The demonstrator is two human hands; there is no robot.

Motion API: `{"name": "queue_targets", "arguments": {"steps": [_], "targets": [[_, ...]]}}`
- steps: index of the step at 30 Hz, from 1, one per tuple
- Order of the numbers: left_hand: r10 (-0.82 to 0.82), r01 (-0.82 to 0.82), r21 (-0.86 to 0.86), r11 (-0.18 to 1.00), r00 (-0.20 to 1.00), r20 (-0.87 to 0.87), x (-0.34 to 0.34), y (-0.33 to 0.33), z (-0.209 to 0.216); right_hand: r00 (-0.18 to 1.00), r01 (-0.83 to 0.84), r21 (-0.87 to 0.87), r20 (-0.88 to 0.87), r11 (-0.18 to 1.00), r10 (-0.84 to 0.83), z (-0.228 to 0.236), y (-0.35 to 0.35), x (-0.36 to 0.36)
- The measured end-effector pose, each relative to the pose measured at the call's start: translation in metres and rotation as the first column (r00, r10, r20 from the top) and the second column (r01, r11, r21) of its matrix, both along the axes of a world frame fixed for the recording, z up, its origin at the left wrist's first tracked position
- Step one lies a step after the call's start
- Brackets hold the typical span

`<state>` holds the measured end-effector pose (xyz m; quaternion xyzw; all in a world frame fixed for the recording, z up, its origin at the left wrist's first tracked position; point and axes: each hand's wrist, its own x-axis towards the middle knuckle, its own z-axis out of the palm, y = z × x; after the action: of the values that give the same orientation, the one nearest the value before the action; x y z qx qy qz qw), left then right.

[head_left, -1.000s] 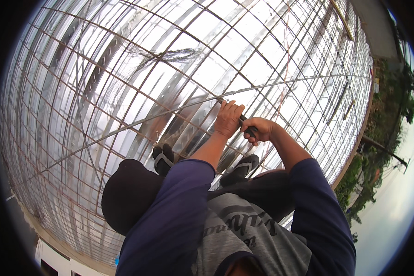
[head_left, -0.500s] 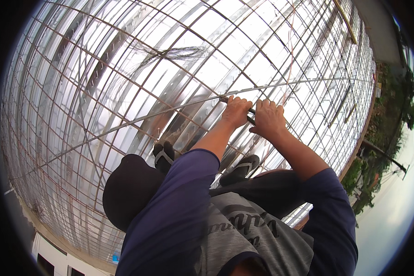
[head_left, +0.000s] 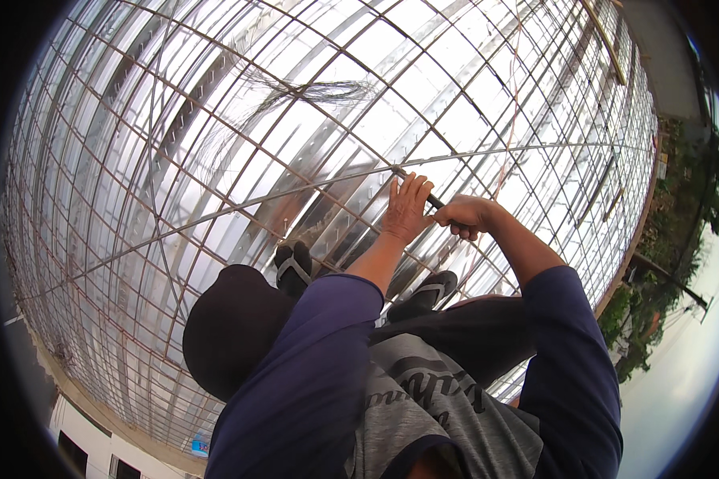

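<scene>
Beneath me spreads a rebar mesh (head_left: 317, 185) over shiny corrugated metal sheets (head_left: 423, 60). My right hand (head_left: 465, 215) is closed around the handle end of dark pincers (head_left: 434, 201). The head of the pincers is at a crossing of bars, beside a long thin diagonal rod (head_left: 295, 189). My left hand (head_left: 407, 211) lies against the near side of the pincers, its fingers stretched out toward the crossing. Whether wire is in the jaws is too small to tell. Beyond my left hand, a loose bundle of thin dark tie wire (head_left: 327, 93) rests on the mesh.
My feet in dark socks and sandals (head_left: 294, 266) stand on the mesh close to my hands. An orange string (head_left: 510, 120) crosses the bars at the right. A wooden strip (head_left: 607, 44) lies at the far right. Trees (head_left: 631, 323) and a white building (head_left: 96, 447) stand beyond the edges.
My right hand has moved nearer to me and turned, now wrapped round the handle end. My left fingers have straightened from a curled grip. The pincer handles, apart before, now look together.
</scene>
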<state>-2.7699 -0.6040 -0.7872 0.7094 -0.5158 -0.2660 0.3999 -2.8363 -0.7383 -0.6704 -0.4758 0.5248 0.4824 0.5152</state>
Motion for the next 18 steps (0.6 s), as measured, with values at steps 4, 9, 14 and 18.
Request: {"name": "queue_targets", "arguments": {"steps": [4, 9, 14, 18], "targets": [[-0.091, 0.092, -0.006, 0.996, 0.992, 0.089, 0.004, -0.002, -0.019, 0.806, 0.514, 0.425, 0.06, 0.745, -0.59, -0.029, 0.027, -0.037], [-0.298, 0.296, 0.061, 0.953, 0.954, 0.024, 0.009, -0.024, -0.009, 0.956, -0.092, -0.357, 0.231, 0.93, 0.183, 0.018, 0.006, -0.01], [-0.363, 0.366, 0.114, 0.924, 0.931, -0.048, 0.012, -0.033, -0.014, 0.677, -0.545, -0.75, -0.129, 0.375, 0.725, -0.013, 0.047, -0.017], [-0.28, 0.279, 0.101, 0.955, 0.96, -0.008, 0.015, -0.02, -0.004, 0.922, -0.328, -0.272, 0.117, 0.904, 0.37, 0.005, 0.014, -0.013]]}}
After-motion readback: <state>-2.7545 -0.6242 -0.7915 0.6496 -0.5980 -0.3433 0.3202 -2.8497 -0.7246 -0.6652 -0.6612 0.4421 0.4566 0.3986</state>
